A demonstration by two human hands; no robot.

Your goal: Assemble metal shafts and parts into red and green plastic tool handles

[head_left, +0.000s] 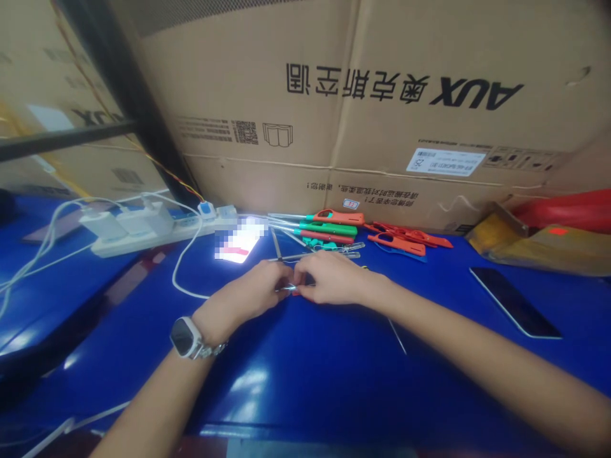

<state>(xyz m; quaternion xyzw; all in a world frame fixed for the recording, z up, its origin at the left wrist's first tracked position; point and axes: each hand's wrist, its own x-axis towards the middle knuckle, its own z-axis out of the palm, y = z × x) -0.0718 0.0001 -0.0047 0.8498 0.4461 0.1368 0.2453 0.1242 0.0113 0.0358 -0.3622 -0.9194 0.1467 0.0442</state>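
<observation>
My left hand (255, 289), with a watch (186, 337) on its wrist, is closed in a pinch. My right hand (329, 278) meets it, its thumb and forefinger also pressed together. Between the fingertips shows a small shiny metal piece (289, 288), with a bit of red beside it; its exact kind is hidden by the fingers. Just beyond the hands lie several long-nosed gas lighters, among them an orange lighter (338, 217) and a green lighter (329, 228). Clear plastic lighter tanks (353, 247) lie near my right knuckles. A thin metal rod (397, 336) sticks out below my right forearm.
A lit phone (241, 242) lies left of the lighters, by a white power strip (143, 232) with chargers and cables. Orange and red lighter casings (401, 242) are at right, with a dark phone (515, 302) nearer. A large cardboard box (382, 127) stands behind the blue table (305, 381).
</observation>
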